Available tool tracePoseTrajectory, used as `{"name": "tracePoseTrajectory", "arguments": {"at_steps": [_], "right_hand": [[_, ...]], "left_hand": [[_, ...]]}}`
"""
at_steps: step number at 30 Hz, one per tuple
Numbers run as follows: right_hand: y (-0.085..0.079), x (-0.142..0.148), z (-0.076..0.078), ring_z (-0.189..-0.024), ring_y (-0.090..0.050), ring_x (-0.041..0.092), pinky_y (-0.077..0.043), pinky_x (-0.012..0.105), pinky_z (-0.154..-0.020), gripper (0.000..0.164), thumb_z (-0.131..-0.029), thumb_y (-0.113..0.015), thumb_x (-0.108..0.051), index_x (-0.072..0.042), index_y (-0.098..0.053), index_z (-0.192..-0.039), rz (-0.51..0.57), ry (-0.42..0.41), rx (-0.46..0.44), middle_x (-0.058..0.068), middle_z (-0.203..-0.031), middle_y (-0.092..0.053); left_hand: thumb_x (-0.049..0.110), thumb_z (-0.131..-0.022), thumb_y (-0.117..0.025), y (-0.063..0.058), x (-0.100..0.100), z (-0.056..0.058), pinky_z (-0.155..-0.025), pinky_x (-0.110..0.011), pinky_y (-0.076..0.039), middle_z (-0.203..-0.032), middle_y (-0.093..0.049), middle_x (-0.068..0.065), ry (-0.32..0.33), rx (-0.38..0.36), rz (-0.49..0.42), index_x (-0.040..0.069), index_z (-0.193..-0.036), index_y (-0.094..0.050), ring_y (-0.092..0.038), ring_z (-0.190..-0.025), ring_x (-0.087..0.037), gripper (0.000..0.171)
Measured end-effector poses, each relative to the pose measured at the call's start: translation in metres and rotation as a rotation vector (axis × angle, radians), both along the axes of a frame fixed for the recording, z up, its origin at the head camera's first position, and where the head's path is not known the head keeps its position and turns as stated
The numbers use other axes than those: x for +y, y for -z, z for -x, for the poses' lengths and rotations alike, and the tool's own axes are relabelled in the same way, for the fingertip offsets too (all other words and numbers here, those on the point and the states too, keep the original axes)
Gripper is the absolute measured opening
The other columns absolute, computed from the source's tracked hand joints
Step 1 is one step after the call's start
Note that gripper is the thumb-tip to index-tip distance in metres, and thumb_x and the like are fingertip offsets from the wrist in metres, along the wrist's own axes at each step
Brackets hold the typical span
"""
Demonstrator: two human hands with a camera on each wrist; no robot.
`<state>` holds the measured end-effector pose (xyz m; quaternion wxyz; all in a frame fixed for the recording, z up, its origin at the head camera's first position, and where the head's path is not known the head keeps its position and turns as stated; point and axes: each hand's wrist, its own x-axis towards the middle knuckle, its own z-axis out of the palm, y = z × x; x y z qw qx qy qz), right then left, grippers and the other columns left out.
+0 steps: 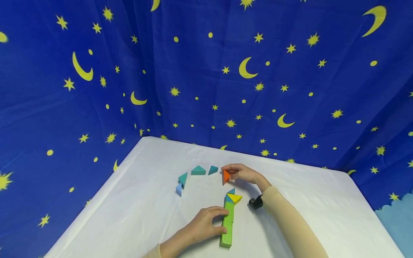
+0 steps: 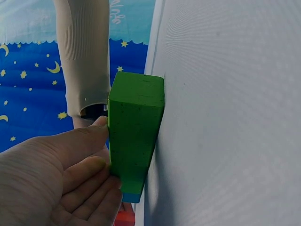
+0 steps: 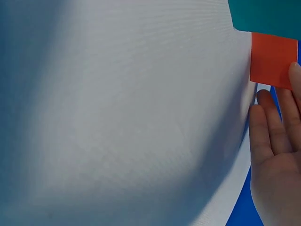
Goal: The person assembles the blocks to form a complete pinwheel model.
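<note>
In the head view my left hand (image 1: 203,225) lies beside two green blocks (image 1: 228,220) set end to end, thumb and fingertips touching their left side. The left wrist view shows the same contact along a green block (image 2: 135,122). My right hand (image 1: 246,173) pinches an orange triangular block (image 1: 225,177) at the far end of the row. That orange block (image 3: 274,60) stands on the white surface in the right wrist view, my thumb against it. Between the orange and green blocks lie blue triangular pieces (image 1: 231,191) and a yellow triangle (image 1: 235,198).
Left of the right hand, several teal pieces (image 1: 198,170) and a light blue triangle (image 1: 179,189) form a curved line on the white tabletop (image 1: 145,200). A black device (image 1: 256,202) sits at the right wrist. Blue star-and-moon cloth (image 1: 206,79) hangs behind the table.
</note>
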<state>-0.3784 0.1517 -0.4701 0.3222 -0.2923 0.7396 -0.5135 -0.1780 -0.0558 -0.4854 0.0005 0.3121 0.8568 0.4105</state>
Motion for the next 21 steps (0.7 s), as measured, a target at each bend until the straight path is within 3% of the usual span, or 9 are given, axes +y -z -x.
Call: {"name": "tracePoseTrajectory", "arguments": {"at_steps": [11,21], "right_hand": [[0.001,0.012,-0.011,-0.116,-0.052,0.024,-0.043,0.037,-0.098,0.047,-0.088,-0.059,0.0,0.002,-0.05,-0.133,-0.017,0.032,0.051,0.017,-0.133,-0.052],[0.0,0.021,-0.029,-0.125,-0.046,0.029,-0.04,0.039,-0.101,0.047,-0.089,-0.06,-0.004,0.003,-0.048,-0.134,0.012,0.058,0.023,0.02,-0.137,-0.047]], "left_hand": [[0.026,-0.079,-0.078,0.0,0.002,-0.002,-0.097,-0.029,-0.043,-0.118,-0.063,-0.004,0.002,0.051,0.003,0.005,-0.119,-0.064,-0.056,-0.113,-0.016,0.047],[0.027,-0.079,-0.077,0.001,0.002,0.001,-0.098,-0.03,-0.043,-0.12,-0.062,-0.004,-0.009,-0.006,-0.002,0.006,-0.12,-0.063,-0.055,-0.114,-0.017,0.048]]}}
